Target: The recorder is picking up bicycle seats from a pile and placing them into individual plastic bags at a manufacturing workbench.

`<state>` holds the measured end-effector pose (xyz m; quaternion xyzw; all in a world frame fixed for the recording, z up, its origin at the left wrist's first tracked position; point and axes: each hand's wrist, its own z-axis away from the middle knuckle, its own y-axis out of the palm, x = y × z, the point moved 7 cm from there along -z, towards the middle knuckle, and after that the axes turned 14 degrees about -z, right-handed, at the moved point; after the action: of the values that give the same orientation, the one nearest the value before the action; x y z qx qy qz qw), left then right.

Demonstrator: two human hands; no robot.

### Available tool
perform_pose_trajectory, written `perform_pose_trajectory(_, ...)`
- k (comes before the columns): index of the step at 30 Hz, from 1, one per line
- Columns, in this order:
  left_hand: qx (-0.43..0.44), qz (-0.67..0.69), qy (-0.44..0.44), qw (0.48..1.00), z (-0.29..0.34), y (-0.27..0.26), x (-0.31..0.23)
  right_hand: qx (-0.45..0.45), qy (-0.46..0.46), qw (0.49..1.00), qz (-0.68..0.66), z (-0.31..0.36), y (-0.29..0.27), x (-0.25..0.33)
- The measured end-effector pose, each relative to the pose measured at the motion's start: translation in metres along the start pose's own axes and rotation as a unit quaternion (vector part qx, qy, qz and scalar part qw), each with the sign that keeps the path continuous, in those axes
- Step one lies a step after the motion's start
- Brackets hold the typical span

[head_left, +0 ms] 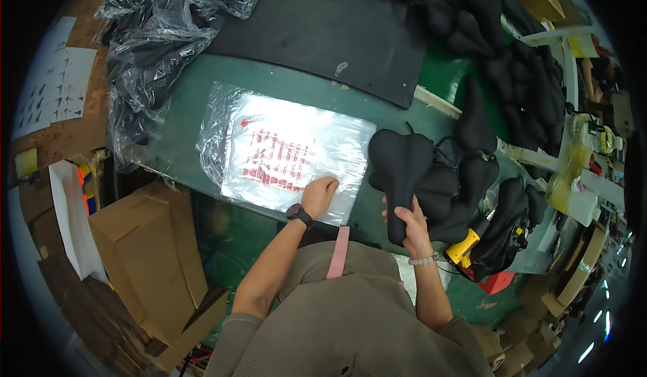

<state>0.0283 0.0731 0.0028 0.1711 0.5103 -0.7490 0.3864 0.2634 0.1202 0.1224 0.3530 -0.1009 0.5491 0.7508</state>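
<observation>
My right hand (412, 227) grips the narrow nose of a black padded bike saddle cover (402, 161), whose wide end points away from me. My left hand (319, 196), with a dark watch on the wrist, rests on a stack of clear plastic bags (266, 151) with red print. Its fingers are curled closed near the bags' right side; whatever they may pinch is hidden. More black saddle covers (477, 175) lie heaped just right of the held one, some with dark cords.
A black mat (317, 26) covers the back of the green table (192, 117). Saddle covers (472, 23) pile up at the far right; bagged dark items (145, 53) fill the far left. A yellow tool (463, 247) lies near my right wrist. A cardboard box (148, 255) stands left.
</observation>
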Motion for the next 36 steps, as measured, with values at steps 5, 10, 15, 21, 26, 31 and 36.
perform_pose_trajectory(5,0.043,0.187,-0.094,0.977,-0.009,0.018,0.037,0.042,-0.122,0.977,0.167,0.009,0.022,-0.022)
perform_pose_trajectory(10,0.009,0.406,-0.268,0.874,0.000,0.005,0.071,0.103,-0.087,0.876,0.463,0.000,0.047,-0.043)
perform_pose_trajectory(15,-0.178,0.635,-0.202,0.724,0.005,-0.086,0.022,0.089,-0.178,0.768,0.608,-0.013,0.039,-0.053)
perform_pose_trajectory(21,-0.056,-0.068,0.383,0.920,0.073,-0.098,-0.177,0.198,-0.255,0.766,0.555,-0.014,0.069,-0.057)
perform_pose_trajectory(26,-0.181,0.021,0.098,0.978,0.096,-0.144,-0.109,0.116,0.031,0.990,0.067,-0.012,0.066,-0.013)
perform_pose_trajectory(31,0.100,0.111,0.254,0.956,0.127,-0.063,-0.137,0.090,0.074,0.972,-0.203,-0.035,0.064,-0.022)
perform_pose_trajectory(36,0.008,0.445,-0.138,0.885,0.048,-0.087,-0.084,0.056,0.022,0.986,0.157,-0.027,0.100,-0.037)
